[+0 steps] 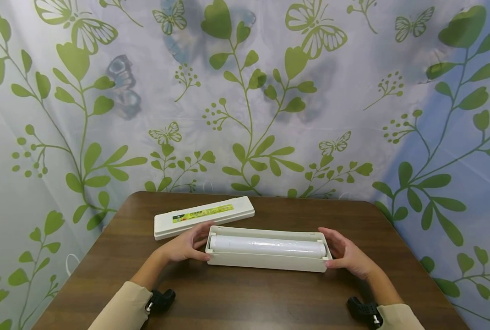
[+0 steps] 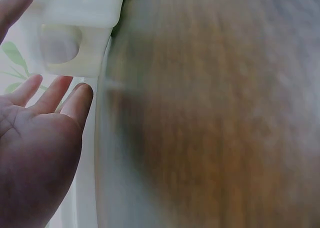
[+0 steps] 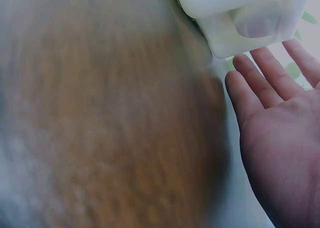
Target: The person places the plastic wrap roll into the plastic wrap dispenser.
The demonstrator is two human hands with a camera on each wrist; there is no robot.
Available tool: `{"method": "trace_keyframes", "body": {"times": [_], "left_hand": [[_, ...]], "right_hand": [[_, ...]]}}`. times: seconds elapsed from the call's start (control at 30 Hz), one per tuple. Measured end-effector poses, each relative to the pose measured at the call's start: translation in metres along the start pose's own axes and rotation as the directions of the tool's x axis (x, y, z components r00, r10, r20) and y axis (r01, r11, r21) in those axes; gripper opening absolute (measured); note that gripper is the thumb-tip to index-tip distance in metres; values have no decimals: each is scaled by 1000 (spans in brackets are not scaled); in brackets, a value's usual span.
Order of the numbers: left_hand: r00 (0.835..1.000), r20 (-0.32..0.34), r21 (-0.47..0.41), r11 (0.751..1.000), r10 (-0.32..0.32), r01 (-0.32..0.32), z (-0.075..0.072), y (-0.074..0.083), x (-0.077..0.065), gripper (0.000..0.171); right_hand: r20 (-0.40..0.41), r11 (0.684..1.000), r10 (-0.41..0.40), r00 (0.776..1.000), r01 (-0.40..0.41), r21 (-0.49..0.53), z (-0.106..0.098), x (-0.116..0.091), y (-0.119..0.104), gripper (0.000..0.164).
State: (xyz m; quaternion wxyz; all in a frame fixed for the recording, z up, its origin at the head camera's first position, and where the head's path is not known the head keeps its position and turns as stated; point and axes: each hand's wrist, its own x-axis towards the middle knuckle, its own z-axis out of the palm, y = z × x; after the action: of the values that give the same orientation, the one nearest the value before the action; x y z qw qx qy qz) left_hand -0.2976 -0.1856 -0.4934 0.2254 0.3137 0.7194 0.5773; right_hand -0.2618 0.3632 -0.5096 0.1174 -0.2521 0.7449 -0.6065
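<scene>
A long white plastic cling film box (image 1: 265, 262) stands lidless in the middle of the table, its open top facing up. Inside lies a white roll of cling film (image 1: 265, 246) running nearly the full length. My left hand (image 1: 186, 244) holds the box's left end, thumb at the front corner and fingers behind. At the opposite end my right hand (image 1: 349, 256) grips it the same way. Both wrist views show the end of the box (image 2: 80, 8) (image 3: 225, 0) by the fingers, with a round shape showing through the end wall.
Behind and to the left lies the white lid (image 1: 165, 225) with a yellow-green label (image 1: 204, 213), slanted, close to my left fingers. The brown wooden table (image 1: 269, 302) ends at the back against a white curtain (image 1: 269, 114) with green leaves and butterflies.
</scene>
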Motion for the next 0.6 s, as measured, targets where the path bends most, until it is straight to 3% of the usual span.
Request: {"method": "trace_keyframes", "body": {"times": [0.6], "left_hand": [[997,-68,23,999,43,-42,2,3,-12,105]], "right_hand": [[29,1000,-5,1000,5,-7,6,3,-1,100]]}}
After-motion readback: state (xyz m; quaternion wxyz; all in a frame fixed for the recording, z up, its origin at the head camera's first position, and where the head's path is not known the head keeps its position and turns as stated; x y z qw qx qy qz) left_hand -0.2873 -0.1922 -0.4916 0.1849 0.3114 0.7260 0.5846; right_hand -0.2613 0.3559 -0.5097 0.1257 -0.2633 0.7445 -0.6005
